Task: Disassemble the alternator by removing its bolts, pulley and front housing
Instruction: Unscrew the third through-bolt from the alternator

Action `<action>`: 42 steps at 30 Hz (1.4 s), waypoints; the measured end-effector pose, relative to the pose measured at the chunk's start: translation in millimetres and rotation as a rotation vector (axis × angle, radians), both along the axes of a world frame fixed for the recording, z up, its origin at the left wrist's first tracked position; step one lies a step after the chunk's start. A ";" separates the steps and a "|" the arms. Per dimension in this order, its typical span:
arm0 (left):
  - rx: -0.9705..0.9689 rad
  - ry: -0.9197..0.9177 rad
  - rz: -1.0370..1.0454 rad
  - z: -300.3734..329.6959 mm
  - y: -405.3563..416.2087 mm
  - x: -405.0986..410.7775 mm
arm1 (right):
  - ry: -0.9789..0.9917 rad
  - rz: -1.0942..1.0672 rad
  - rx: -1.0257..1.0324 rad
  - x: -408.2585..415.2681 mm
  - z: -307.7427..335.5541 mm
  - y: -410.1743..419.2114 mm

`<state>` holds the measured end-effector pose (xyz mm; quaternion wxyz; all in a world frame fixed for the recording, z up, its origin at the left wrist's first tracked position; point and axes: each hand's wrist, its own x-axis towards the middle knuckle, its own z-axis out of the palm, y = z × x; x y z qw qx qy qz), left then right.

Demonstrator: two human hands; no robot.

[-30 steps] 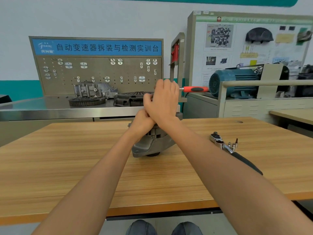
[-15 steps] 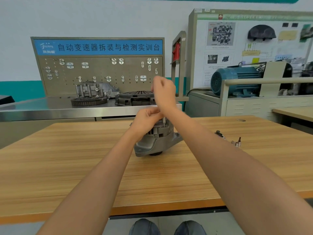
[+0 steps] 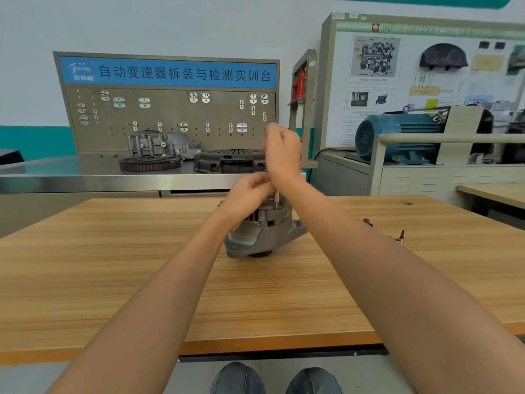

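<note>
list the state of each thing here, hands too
alternator: upright on the wooden table, housing not yet off
screwdriver shaft: vertical, tip down into the alternator's top
right hand: curled above the shaft, blurred, handle hidden
left hand: fingers curled at the alternator's top by the shaft
ratchet: on the table, mostly hidden by the right arm

A wood-grain surface (image 3: 113, 280) fills the near ground, its front edge banded in orange. Beyond it on the left runs a steel-topped bench (image 3: 71, 177) backed by a grey pegboard (image 3: 170, 115) with a blue banner (image 3: 167, 73) of white characters and small metal hooks. On the bench lie a toothed ring gear (image 3: 149, 163), a cast housing (image 3: 162, 145) and a dark clutch cover (image 3: 230, 162). On the far right a display board (image 3: 412, 81) stands behind a blue electric motor (image 3: 395, 137) on pale cabinets (image 3: 426, 180). The wall (image 3: 142, 24) is pale grey with a teal band (image 3: 34, 140).
</note>
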<state>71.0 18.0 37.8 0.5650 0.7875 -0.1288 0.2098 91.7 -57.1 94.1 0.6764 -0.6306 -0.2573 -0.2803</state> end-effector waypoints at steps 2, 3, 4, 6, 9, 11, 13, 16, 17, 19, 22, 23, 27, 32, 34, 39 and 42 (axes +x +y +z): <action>0.018 0.012 -0.012 -0.2 0.2 0.9 | 0.167 0.154 0.113 4.0 8.1 -5.0; 0.023 0.009 -0.020 -0.7 0.7 1.7 | 0.225 0.217 0.154 5.4 11.1 -6.4; 0.023 0.008 -0.029 -1.1 1.0 2.0 | 0.255 0.259 0.191 6.2 13.5 -6.3; 0.005 0.008 -0.035 -1.2 1.7 2.4 | 0.277 0.283 0.223 6.3 16.3 -3.9; -0.002 -0.004 -0.019 -2.1 2.4 2.3 | 0.202 0.145 0.114 3.5 9.9 2.5; -0.007 -0.018 0.011 -3.1 2.0 2.1 | -0.033 -0.094 -0.084 3.8 -3.8 3.5; 0.004 -0.021 0.060 -3.5 1.6 2.8 | -0.287 -0.499 -0.378 6.9 -17.2 -0.4; 0.032 -0.007 0.133 -2.7 1.3 4.2 | -0.349 -0.800 -0.580 10.1 -24.1 -1.5; 0.028 -0.004 0.137 -2.9 1.2 4.4 | -0.350 -0.783 -0.558 8.9 -23.0 -0.5; 0.011 -0.005 0.114 -2.6 0.7 2.9 | -0.344 -0.703 -0.476 6.7 -20.0 2.6; 0.014 -0.025 0.062 -2.0 -1.4 0.4 | -0.272 -0.468 -0.319 7.8 -13.5 2.2; 0.014 -0.027 0.041 -1.9 -2.1 0.9 | -0.224 -0.340 -0.253 8.4 -10.3 0.4; 0.014 -0.019 -0.002 -0.6 -3.4 -1.4 | 0.073 0.107 0.042 6.4 5.1 -7.1; 0.004 -0.027 -0.037 -0.6 -2.0 -3.7 | 0.268 0.330 0.252 9.0 15.2 -8.2; -0.015 -0.028 -0.044 -1.3 -1.0 -2.4 | 0.282 0.270 0.209 8.8 14.5 -7.3; 0.001 -0.048 0.024 -3.1 -0.3 -1.1 | -0.176 -0.248 -0.169 4.1 -13.0 -0.2; 0.005 -0.012 0.085 -3.5 -1.1 -1.7 | -0.343 -0.695 -0.397 5.7 -25.7 -1.5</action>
